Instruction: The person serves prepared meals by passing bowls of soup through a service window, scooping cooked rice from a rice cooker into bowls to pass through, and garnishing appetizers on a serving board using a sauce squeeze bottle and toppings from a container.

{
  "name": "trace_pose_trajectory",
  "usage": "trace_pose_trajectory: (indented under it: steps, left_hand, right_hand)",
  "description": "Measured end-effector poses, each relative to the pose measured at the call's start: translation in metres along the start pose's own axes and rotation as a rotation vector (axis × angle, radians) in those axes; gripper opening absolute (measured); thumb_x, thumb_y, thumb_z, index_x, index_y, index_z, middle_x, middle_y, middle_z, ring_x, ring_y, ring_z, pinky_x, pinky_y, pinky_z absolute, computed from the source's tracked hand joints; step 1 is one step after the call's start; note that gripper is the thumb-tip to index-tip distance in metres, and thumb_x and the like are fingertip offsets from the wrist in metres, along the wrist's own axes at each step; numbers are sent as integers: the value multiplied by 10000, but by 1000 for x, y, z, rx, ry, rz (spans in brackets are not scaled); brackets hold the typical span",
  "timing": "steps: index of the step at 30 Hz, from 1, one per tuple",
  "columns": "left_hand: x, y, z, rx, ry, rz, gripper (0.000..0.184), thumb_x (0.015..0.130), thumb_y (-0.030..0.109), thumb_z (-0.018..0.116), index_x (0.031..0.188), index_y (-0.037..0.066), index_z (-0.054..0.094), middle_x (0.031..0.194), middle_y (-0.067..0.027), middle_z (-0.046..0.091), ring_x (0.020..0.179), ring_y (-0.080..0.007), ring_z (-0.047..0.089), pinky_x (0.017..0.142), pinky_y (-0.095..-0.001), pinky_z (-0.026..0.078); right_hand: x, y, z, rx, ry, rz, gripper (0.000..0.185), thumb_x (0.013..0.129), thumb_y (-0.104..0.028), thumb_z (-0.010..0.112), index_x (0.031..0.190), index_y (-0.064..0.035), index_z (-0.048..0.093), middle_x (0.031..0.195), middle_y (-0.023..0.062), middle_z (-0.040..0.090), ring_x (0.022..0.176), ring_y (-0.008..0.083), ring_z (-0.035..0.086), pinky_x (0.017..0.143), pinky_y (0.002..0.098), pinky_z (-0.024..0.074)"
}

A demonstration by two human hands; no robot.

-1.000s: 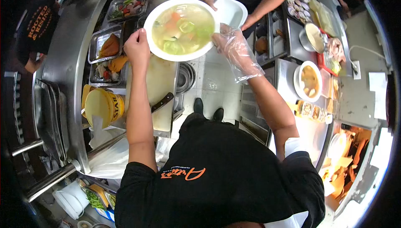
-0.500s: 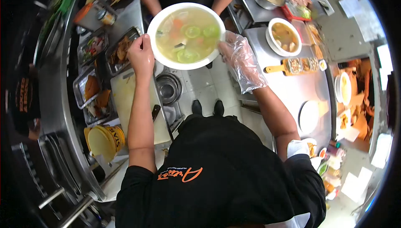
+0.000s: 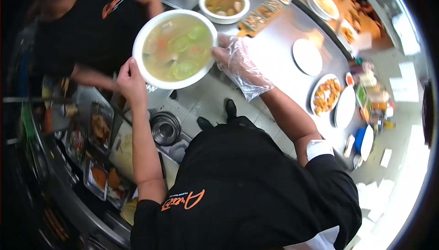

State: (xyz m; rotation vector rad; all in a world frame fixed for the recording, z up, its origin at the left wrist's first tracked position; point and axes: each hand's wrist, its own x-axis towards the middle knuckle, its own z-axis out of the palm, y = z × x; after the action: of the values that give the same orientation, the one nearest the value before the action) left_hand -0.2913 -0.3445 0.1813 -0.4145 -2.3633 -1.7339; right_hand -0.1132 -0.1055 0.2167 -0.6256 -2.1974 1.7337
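Between my two hands is a large white bowl of soup point(image 3: 176, 51), with pale broth, green slices and orange pieces in it. My left hand point(image 3: 131, 83) is bare and grips the bowl's rim at its lower left, thumb on top. At the bowl's right side, my right hand point(image 3: 238, 62) wears a clear plastic glove and pinches the rim. The bowl is held up in the air above the floor, by the steel counter point(image 3: 270, 62). Its underside and the fingers beneath are hidden.
A second soup bowl point(image 3: 224, 4) stands on the counter beside a wooden board with small dishes point(image 3: 263, 16). Farther right are a white plate point(image 3: 307, 57) and a plate of fried food point(image 3: 327, 95). A co-worker point(image 3: 91, 30) stands at the left, near trays of food point(image 3: 100, 126).
My body and view have turned right toward the counter, with the bowl still in both hands. The co-worker now appears at the left instead of straight ahead.
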Motion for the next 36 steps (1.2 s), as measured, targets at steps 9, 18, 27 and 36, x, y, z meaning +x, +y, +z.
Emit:
trace_pose_trajectory:
  steps: [9,18,27,36]
  left_hand:
    - [-16,51,87,-10,-195,71,292,991,171,600,1109,-81,690,977,-133,742,863,-157,675,803,-308,529]
    - [-36,58,190,-177,-420,66,307,1014,171,575,1141,-88,679,978,-106,725,842,-138,646,760,-291,531]
    - [-86,87,289,-268,-607,127,314,1033,183,534,1105,-87,677,901,-76,719,793,-107,618,735,-296,516]
    - [-132,117,377,-238,-647,228,216,983,117,569,993,-71,676,788,-129,654,716,-188,596,691,-344,482]
  right_hand:
    - [-35,31,-72,221,148,7,286,927,-257,577,1047,-5,637,668,49,560,580,170,561,546,350,465]
    - [-76,69,-147,-408,413,-365,398,1029,-378,414,957,-7,540,543,87,542,502,225,570,560,390,474]
    - [-116,132,-228,-505,412,-179,612,761,-141,690,1298,22,443,1117,234,536,1024,385,544,903,492,439]
    - [-141,110,-294,82,609,310,508,1041,-443,356,1095,-3,606,608,120,591,512,212,594,594,378,515]
